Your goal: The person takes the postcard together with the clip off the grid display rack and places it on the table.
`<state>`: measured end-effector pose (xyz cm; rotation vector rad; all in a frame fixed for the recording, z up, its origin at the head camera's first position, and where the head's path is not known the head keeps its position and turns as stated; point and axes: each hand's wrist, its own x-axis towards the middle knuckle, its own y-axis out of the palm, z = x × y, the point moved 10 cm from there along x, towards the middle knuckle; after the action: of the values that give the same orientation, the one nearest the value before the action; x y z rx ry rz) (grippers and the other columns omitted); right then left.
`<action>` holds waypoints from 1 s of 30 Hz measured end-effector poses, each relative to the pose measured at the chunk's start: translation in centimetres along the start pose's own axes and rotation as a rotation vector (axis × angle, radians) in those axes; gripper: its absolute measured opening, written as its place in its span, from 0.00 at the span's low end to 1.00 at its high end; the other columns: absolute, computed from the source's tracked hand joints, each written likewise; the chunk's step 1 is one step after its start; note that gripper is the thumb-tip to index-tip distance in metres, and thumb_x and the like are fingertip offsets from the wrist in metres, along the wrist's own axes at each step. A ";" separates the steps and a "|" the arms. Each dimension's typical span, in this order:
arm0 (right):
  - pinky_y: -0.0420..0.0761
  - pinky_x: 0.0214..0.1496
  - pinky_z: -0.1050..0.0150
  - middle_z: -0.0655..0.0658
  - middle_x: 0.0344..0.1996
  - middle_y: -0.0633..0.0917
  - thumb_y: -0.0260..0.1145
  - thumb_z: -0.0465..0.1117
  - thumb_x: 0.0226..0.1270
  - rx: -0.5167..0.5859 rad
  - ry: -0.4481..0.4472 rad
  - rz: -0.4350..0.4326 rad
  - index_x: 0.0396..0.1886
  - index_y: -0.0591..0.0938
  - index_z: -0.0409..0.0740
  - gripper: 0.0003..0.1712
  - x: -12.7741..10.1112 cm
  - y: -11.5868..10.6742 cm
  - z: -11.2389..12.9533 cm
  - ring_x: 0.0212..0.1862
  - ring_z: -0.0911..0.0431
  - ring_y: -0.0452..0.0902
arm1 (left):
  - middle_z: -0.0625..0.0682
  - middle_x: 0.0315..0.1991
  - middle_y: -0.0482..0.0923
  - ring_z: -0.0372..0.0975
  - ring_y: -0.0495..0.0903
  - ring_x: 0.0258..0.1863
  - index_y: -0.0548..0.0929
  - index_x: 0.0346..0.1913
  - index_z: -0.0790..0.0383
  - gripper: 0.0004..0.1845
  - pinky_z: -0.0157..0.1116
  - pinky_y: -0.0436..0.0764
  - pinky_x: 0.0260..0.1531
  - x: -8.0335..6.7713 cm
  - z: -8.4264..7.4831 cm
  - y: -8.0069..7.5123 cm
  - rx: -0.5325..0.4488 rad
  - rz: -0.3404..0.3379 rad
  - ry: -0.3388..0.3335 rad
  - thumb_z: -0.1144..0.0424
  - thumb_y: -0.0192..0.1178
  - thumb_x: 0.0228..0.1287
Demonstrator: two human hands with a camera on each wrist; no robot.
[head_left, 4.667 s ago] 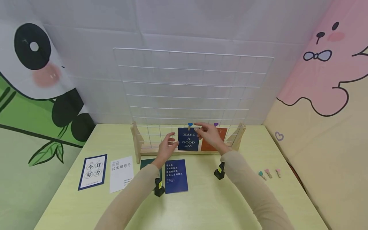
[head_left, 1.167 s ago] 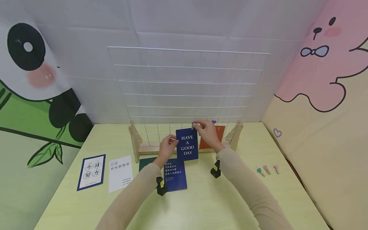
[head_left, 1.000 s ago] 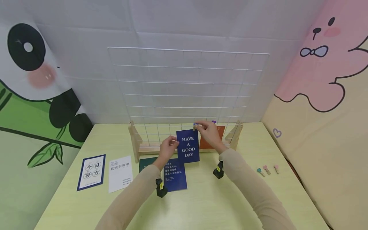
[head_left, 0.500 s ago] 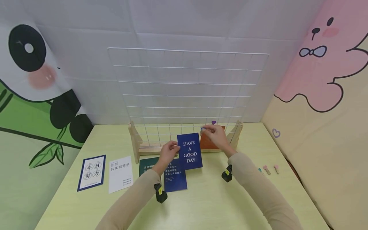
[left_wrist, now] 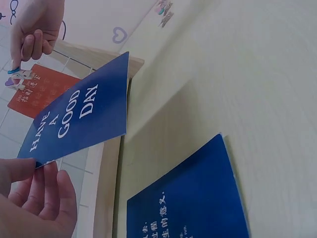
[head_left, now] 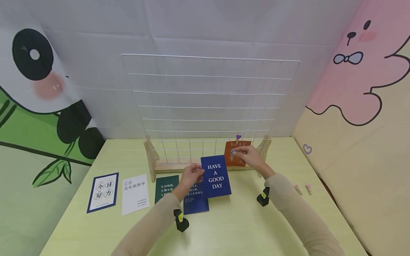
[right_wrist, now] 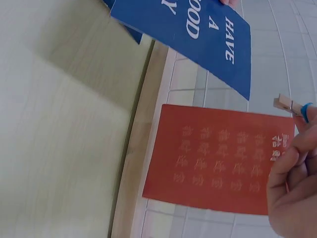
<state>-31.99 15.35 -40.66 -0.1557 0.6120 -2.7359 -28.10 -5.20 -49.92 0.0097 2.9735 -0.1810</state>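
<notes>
While the left hand (head_left: 191, 175) pinched the blue "HAVE A GOOD DAY" card (head_left: 216, 176) by its edge above the surface (head_left: 224, 227), the right hand (head_left: 248, 156) pinched a small clothespin (head_left: 233, 153). The card looked light, thin and easy to bend.

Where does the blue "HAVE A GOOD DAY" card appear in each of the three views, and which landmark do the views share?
Head: "HAVE A GOOD DAY" card lies centre, held at its left edge by the left hand.
Left wrist: it crosses the left half, above the fingers.
Right wrist: it fills the top centre.
Shared landmark: the orange card clipped on the wire grid.
</notes>
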 end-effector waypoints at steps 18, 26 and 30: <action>0.66 0.18 0.69 0.47 0.15 0.72 0.54 0.38 0.64 -0.027 0.135 0.201 0.47 0.75 0.28 0.18 -2.0 -2.7 -7.8 0.16 0.60 0.61 | 0.54 0.28 0.76 0.36 0.76 0.22 0.73 0.46 0.75 0.13 0.35 0.79 0.28 -0.6 4.0 2.2 -0.072 0.073 -0.086 0.71 0.54 0.60; 0.65 0.19 0.69 0.51 0.12 0.68 0.56 0.39 0.63 -0.049 0.202 0.255 0.43 0.77 0.28 0.17 -3.1 -4.0 -10.7 0.16 0.62 0.61 | 0.55 0.28 0.76 0.38 0.77 0.23 0.73 0.47 0.75 0.14 0.35 0.79 0.28 -1.0 5.2 3.0 -0.060 0.082 -0.129 0.70 0.55 0.59; 0.63 0.18 0.70 0.52 0.11 0.68 0.55 0.38 0.64 -0.051 0.258 0.273 0.45 0.76 0.26 0.18 -3.9 -4.5 -12.0 0.16 0.62 0.60 | 0.54 0.27 0.76 0.38 0.76 0.23 0.74 0.45 0.73 0.13 0.34 0.79 0.27 -1.1 5.9 3.4 -0.022 0.074 -0.148 0.69 0.55 0.59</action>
<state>-31.72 25.23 -49.68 0.2551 0.7132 -2.4935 -26.03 -2.50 -55.94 0.0988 2.8215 -0.1334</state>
